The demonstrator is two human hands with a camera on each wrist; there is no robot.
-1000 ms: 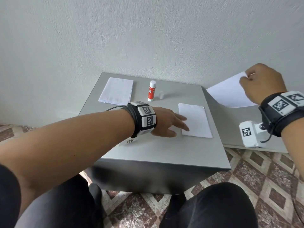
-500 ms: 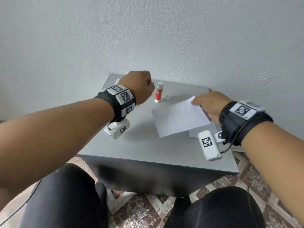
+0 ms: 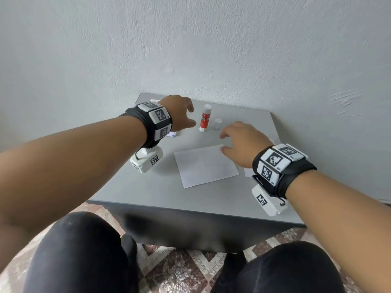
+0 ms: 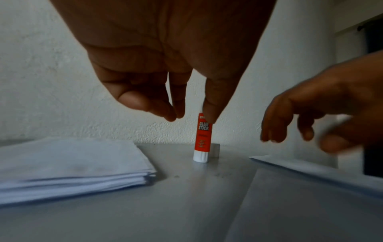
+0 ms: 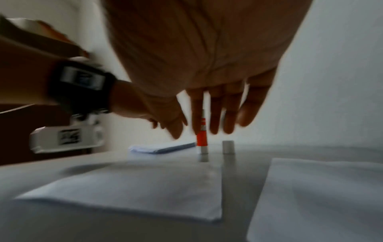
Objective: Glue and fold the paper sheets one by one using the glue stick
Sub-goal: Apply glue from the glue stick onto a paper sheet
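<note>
Paper sheet (image 3: 206,164) now flat on table (image 3: 148,187); left hand (image 3: 179,115) nearer glue stick (image 3: 204,120); both hands empty, fingers loose.

From my remote seat I see bare forearms, each wrist wrapped in a black fabric strap (image 3: 146,125) carrying white square tiles printed with black coded markers, a white plastic camera pod (image 3: 146,160) with its own marker hanging beneath, and dark trousers (image 3: 84,256) at the frame's bottom.
</note>
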